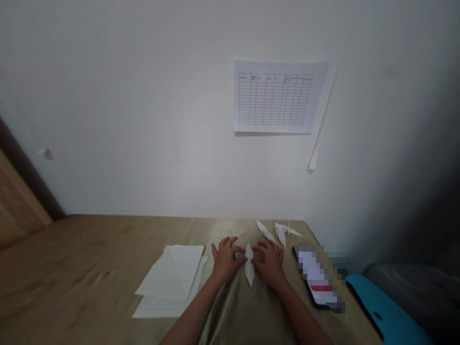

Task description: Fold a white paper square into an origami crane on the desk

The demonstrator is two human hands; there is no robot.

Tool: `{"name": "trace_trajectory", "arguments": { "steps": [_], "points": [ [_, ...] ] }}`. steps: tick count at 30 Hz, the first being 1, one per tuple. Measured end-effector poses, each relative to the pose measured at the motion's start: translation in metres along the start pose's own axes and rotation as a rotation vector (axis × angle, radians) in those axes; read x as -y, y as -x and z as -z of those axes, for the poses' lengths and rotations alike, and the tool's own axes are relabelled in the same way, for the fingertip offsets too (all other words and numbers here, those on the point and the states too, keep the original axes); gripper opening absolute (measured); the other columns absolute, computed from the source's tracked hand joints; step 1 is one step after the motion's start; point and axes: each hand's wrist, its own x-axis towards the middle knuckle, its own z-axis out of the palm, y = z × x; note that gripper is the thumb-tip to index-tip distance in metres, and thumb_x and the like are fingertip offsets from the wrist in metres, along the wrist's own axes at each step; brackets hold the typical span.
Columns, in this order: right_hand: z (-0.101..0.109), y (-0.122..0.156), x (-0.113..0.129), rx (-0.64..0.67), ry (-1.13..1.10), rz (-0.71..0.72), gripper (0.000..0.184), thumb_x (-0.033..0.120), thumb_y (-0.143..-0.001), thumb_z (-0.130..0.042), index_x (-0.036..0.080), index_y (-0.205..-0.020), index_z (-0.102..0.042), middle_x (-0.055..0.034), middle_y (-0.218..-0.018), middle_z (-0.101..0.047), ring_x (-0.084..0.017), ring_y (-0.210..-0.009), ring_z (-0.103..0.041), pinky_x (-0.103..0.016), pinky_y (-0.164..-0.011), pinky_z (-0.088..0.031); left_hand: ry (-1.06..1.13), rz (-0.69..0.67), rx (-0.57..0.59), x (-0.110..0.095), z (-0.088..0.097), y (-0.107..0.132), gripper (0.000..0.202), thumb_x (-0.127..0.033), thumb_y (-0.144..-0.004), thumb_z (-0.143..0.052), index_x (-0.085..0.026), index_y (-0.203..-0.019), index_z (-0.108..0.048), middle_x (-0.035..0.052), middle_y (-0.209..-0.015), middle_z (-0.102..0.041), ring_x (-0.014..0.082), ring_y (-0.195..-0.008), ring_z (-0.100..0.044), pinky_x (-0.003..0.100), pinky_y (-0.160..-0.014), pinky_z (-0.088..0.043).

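A narrow white folded paper [249,273], pointed at both ends, stands lengthwise between my two hands above the brown tabletop. My left hand [226,258] pinches its left edge with thumb and index finger, the other fingers spread out. From the opposite side my right hand [271,261] grips the right edge in the same way. Just beyond my right hand lie folded white paper figures, one slim paper figure [265,231] and a winged cluster [282,232] beside it; how many make up the cluster I cannot tell.
Lined paper sheets [176,270] lie loosely stacked left of my hands. A phone [316,280], partly pixelated, rests to the right. Past the brown-covered table's [89,278] right edge is a blue object [391,306]. A printed chart [275,98] hangs on the white wall behind.
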Motion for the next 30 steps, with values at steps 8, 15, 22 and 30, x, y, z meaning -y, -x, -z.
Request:
{"name": "trace_trajectory", "arguments": {
  "steps": [8, 15, 22, 30],
  "points": [
    [0.001, 0.002, 0.002, 0.023, -0.056, 0.066, 0.039, 0.023, -0.079, -0.064, 0.037, -0.115, -0.071, 0.0016, -0.131, -0.066, -0.029, -0.141, -0.038, -0.059, -0.119, -0.012, -0.060, 0.024, 0.053, 0.002, 0.000, -0.003, 0.072, -0.051, -0.079, -0.069, -0.037, -0.147, -0.048, 0.0038, -0.162, -0.039, 0.0324, -0.153, -0.024, 0.069, -0.121, -0.003],
    [0.001, 0.004, 0.004, 0.014, -0.071, 0.069, 0.036, 0.023, -0.083, -0.061, 0.038, -0.114, -0.071, 0.0022, -0.127, -0.068, -0.027, -0.138, -0.040, -0.054, -0.120, -0.012, -0.097, 0.016, 0.075, 0.005, -0.002, -0.007, 0.066, -0.055, -0.078, -0.070, -0.042, -0.141, -0.055, 0.0040, -0.165, -0.034, 0.0349, -0.154, -0.021, 0.071, -0.120, -0.002],
    [-0.002, 0.002, 0.003, 0.047, 0.055, 0.053, 0.035, 0.031, -0.085, -0.066, 0.039, -0.118, -0.072, -0.0012, -0.133, -0.063, -0.029, -0.138, -0.038, -0.052, -0.120, -0.015, -0.124, -0.015, 0.185, 0.004, 0.009, -0.009, 0.071, -0.060, -0.075, -0.071, -0.045, -0.141, -0.053, 0.0026, -0.171, -0.016, 0.0385, -0.157, -0.008, 0.074, -0.118, 0.000],
    [-0.001, 0.005, 0.004, 0.052, 0.027, 0.075, 0.034, 0.034, -0.085, -0.067, 0.039, -0.119, -0.072, -0.0018, -0.135, -0.061, -0.029, -0.139, -0.036, -0.052, -0.120, -0.014, -0.034, -0.015, 0.099, 0.006, 0.005, -0.006, 0.063, -0.049, -0.071, -0.078, -0.038, -0.129, -0.058, 0.0014, -0.166, -0.032, 0.0336, -0.155, -0.019, 0.074, -0.118, -0.001]
  ]
}}
